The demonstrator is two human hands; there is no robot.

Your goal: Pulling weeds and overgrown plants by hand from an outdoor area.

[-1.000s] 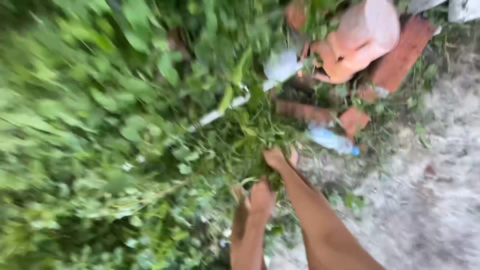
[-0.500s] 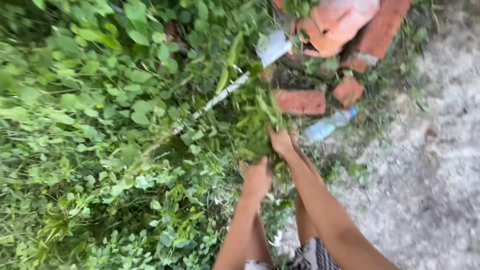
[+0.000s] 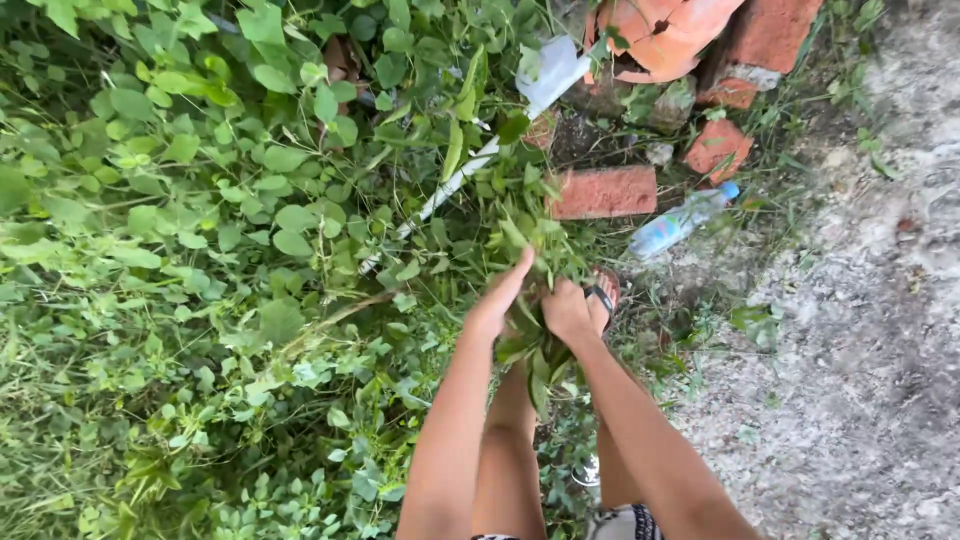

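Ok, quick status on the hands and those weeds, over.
Left hand open, flat against the weed bunch. Right hand shut on the weed bunch. Red brick and plastic bottle lie just beyond, apart from both hands.

- Outdoors, in soft even daylight with no hard shadows.
- Dense green weeds and broad-leaved plants (image 3: 200, 230) across the left and centre.
- Bare grey gravelly ground (image 3: 850, 350) along the right side.
- Red bricks (image 3: 603, 192) scattered at the top, near a broken terracotta pot (image 3: 665, 35).
- Clear plastic bottle (image 3: 682, 220) lying beside the bricks; thin white pipe (image 3: 440, 198) half-hidden among leaves.
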